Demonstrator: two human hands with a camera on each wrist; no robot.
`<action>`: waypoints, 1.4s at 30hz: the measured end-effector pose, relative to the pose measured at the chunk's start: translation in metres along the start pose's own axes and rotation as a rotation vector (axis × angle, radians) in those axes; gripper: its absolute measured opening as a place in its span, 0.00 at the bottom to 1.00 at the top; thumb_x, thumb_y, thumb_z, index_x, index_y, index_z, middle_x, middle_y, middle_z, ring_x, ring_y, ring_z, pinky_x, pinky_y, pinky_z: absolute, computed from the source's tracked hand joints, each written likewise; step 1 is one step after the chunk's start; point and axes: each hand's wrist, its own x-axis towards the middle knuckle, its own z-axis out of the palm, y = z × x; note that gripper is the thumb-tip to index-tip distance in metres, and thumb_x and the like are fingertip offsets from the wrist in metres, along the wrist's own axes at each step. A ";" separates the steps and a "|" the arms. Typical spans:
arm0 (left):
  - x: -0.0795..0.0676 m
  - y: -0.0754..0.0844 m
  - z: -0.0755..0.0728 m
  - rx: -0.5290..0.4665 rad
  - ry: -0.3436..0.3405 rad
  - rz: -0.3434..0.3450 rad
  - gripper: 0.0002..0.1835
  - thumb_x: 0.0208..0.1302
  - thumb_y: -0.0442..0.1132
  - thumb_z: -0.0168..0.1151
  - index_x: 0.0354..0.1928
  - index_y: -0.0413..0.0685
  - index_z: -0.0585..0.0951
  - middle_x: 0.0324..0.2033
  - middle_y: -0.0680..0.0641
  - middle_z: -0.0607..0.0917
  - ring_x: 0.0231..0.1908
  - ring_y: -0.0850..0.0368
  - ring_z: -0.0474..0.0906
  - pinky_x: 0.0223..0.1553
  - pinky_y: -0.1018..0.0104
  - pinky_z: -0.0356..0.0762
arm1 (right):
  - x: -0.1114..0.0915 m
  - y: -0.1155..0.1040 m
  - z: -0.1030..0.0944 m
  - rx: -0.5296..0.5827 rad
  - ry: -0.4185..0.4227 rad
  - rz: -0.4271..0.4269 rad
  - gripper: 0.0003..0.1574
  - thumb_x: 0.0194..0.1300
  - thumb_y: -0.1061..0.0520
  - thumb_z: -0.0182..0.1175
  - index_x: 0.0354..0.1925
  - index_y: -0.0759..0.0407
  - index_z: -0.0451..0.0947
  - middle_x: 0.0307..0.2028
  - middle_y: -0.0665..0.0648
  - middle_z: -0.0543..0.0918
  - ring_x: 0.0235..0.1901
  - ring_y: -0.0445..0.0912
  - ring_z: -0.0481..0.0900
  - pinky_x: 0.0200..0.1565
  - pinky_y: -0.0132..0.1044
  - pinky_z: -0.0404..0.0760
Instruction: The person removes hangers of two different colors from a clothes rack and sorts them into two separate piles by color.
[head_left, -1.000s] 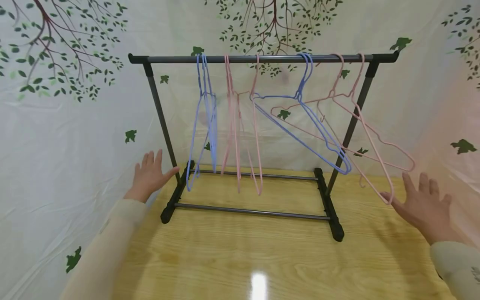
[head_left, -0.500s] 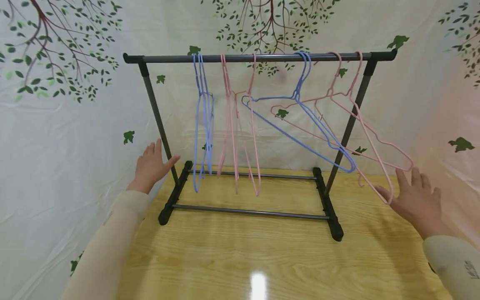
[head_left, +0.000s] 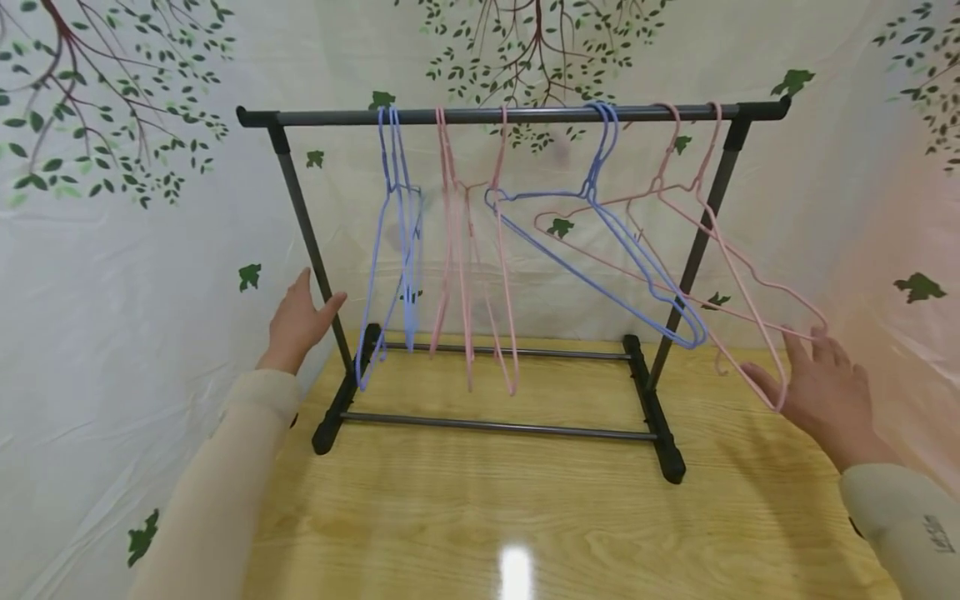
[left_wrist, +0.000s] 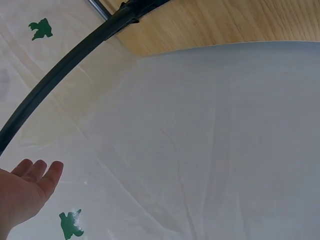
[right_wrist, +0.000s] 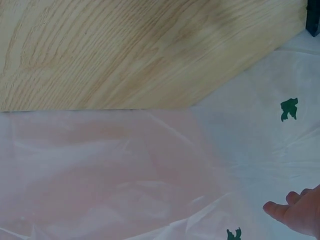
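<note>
A black garment rack stands on a wood-grain surface, with pink and blue hangers along its rail. My left hand is raised beside the left post, thumb spread and fingers extended, holding nothing; the left wrist view shows its fingertips apart from the dark post. My right hand is spread behind the lower end of the rightmost pink hanger; whether they touch I cannot tell. In the right wrist view, only part of the right hand shows. Several blue hangers hang at the left, pink hangers beside them.
Two blue hangers hang right of centre, angled across the pink ones. Low crossbars join the rack's feet. The wood-grain surface extends toward me. A pale sheet with printed leaves and branches surrounds it at the back and sides.
My left hand has risen a little and turned, its fingers now overlapping in view. My right hand has shifted slightly left and up. The left blue hangers swing; the view has shifted slightly.
</note>
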 end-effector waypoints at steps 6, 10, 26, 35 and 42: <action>0.003 0.006 -0.002 -0.063 0.050 -0.013 0.48 0.72 0.64 0.47 0.78 0.39 0.43 0.71 0.29 0.59 0.67 0.27 0.59 0.63 0.32 0.58 | 0.004 -0.004 -0.004 0.006 0.029 -0.020 0.57 0.70 0.29 0.50 0.76 0.66 0.47 0.70 0.82 0.46 0.62 0.79 0.53 0.49 0.78 0.56; 0.006 0.008 -0.001 -0.118 0.089 -0.011 0.45 0.74 0.60 0.48 0.78 0.39 0.46 0.68 0.29 0.65 0.64 0.30 0.65 0.61 0.36 0.63 | 0.006 -0.008 -0.007 0.023 0.035 -0.023 0.57 0.70 0.30 0.50 0.77 0.66 0.45 0.70 0.82 0.48 0.62 0.79 0.53 0.51 0.77 0.57; 0.008 0.012 0.005 -0.272 0.191 -0.015 0.31 0.76 0.42 0.53 0.74 0.37 0.58 0.62 0.31 0.74 0.58 0.36 0.75 0.54 0.44 0.76 | 0.007 -0.015 -0.014 0.019 0.034 -0.048 0.57 0.71 0.31 0.51 0.76 0.69 0.46 0.70 0.82 0.49 0.66 0.77 0.51 0.56 0.75 0.57; 0.011 0.007 0.007 -0.289 0.205 0.000 0.28 0.76 0.36 0.51 0.73 0.38 0.60 0.61 0.30 0.74 0.58 0.35 0.75 0.55 0.44 0.75 | 0.012 -0.019 -0.017 0.019 0.041 -0.048 0.57 0.71 0.29 0.49 0.76 0.68 0.47 0.69 0.83 0.51 0.66 0.77 0.52 0.59 0.73 0.57; 0.011 0.008 0.010 -0.290 0.225 0.008 0.27 0.75 0.34 0.51 0.72 0.39 0.61 0.60 0.31 0.75 0.57 0.36 0.76 0.54 0.44 0.75 | 0.014 -0.017 -0.022 -0.001 0.035 -0.037 0.57 0.70 0.29 0.50 0.76 0.67 0.46 0.68 0.84 0.53 0.64 0.78 0.53 0.58 0.74 0.57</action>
